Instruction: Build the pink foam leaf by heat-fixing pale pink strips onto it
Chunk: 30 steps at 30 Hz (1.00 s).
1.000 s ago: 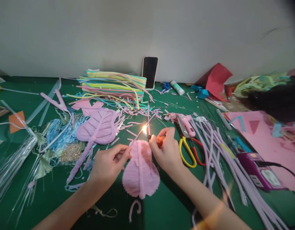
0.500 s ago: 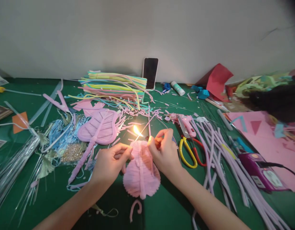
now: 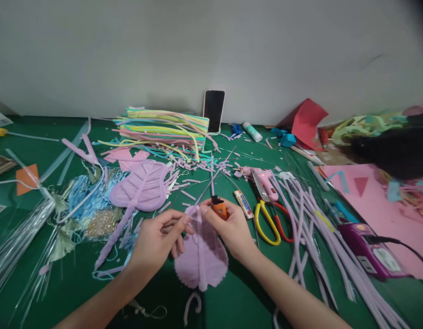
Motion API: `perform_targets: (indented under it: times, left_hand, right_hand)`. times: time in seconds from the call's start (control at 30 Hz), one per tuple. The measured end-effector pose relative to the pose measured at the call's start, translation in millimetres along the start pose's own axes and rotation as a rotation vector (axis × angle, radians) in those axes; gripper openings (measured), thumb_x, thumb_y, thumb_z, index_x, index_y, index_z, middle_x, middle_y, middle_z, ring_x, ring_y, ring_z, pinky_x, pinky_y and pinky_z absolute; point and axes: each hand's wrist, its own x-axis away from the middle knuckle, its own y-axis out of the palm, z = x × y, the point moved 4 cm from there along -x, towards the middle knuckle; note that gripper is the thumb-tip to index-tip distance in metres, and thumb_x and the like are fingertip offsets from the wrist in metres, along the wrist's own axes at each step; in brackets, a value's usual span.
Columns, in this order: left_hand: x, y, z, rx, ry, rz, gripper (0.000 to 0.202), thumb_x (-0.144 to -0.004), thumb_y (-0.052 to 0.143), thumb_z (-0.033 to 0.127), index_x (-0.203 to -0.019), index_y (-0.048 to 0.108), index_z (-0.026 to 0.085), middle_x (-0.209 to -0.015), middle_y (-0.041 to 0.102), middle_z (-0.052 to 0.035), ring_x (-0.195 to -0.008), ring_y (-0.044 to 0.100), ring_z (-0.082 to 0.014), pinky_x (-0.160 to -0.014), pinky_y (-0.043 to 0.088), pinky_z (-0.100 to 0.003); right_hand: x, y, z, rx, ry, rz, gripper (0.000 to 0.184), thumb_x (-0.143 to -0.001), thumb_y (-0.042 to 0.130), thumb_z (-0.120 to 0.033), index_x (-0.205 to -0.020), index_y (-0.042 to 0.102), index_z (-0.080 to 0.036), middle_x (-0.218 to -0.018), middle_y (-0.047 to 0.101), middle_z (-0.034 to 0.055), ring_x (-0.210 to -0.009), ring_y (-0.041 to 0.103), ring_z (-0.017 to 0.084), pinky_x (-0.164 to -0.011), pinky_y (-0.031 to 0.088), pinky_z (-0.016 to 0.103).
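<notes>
A lilac pipe-cleaner fan piece point(image 3: 201, 260), with scalloped edges and a thick rib down its middle, lies on the green table between my hands. My left hand point(image 3: 159, 237) pinches at its upper left edge with thumb and forefinger; the exact grip is partly hidden. In the curled fingers of my right hand point(image 3: 232, 226) is an orange lighter point(image 3: 219, 209), its black top pointing up and no flame showing. That hand's thumb and forefinger reach the top of the fan piece. A curled lilac pipe-cleaner offcut point(image 3: 191, 307) lies just below it.
Left of my hands lies a lilac leaf-shaped fan point(image 3: 139, 187) with a handle. Red-and-yellow scissors point(image 3: 268, 224), a pink glue gun point(image 3: 264, 180) and loose lilac pipe cleaners point(image 3: 310, 228) lie right. Behind are bundled coloured pipe cleaners point(image 3: 163, 132) and a propped phone point(image 3: 214, 111).
The flame above the fan piece has gone out. My right hand has turned, bringing the orange lighter into view, and a small printed stick beside the scissors now shows.
</notes>
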Motion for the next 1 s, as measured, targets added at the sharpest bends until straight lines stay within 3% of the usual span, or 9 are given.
perform_targets:
  times: [0.17, 0.53, 0.7, 1.0]
  left_hand:
    - [1, 5.8, 1, 0.022, -0.009, -0.044, 0.03, -0.083, 0.058, 0.044, -0.08, 0.062, 0.015, -0.047, 0.06, 0.0024, -0.039, 0.056, -0.0104, -0.039, 0.047, -0.018]
    - [3, 6.2, -10, -0.033, -0.019, -0.085, 0.031, -0.084, 0.057, 0.046, -0.083, 0.062, 0.015, -0.069, 0.07, -0.0048, -0.046, 0.059, -0.0109, -0.041, 0.048, -0.02]
    - [5, 3.4, -11, -0.079, -0.019, -0.08, 0.032, -0.084, 0.056, 0.047, -0.08, 0.06, 0.016, -0.067, 0.068, -0.0036, -0.044, 0.056, -0.0095, -0.041, 0.046, -0.019]
    - [4, 0.9, -8, -0.133, 0.019, -0.066, 0.028, -0.086, 0.054, 0.044, -0.078, 0.059, 0.018, -0.059, 0.062, 0.001, -0.041, 0.049, -0.0069, -0.039, 0.04, -0.016]
  right_hand:
    - [9, 16, -1, -0.082, -0.017, -0.069, 0.027, -0.073, 0.069, -0.041, -0.076, 0.064, -0.016, -0.067, 0.058, -0.0004, -0.061, 0.05, 0.01, -0.057, 0.042, 0.023]
    - [4, 2, -4, -0.08, -0.025, 0.008, 0.029, -0.074, 0.069, -0.043, -0.07, 0.058, -0.016, -0.057, 0.041, -0.0056, -0.051, 0.032, 0.007, -0.048, 0.03, 0.022]
    - [-1, -7, -6, -0.152, -0.002, 0.052, 0.032, -0.072, 0.071, -0.045, -0.072, 0.058, -0.016, -0.051, 0.029, -0.0095, -0.046, 0.02, 0.005, -0.043, 0.018, 0.023]
    - [-7, -14, -8, -0.206, -0.016, 0.097, 0.037, -0.07, 0.072, -0.049, -0.071, 0.057, -0.016, -0.05, 0.028, -0.0102, -0.044, 0.019, 0.005, -0.043, 0.016, 0.023]
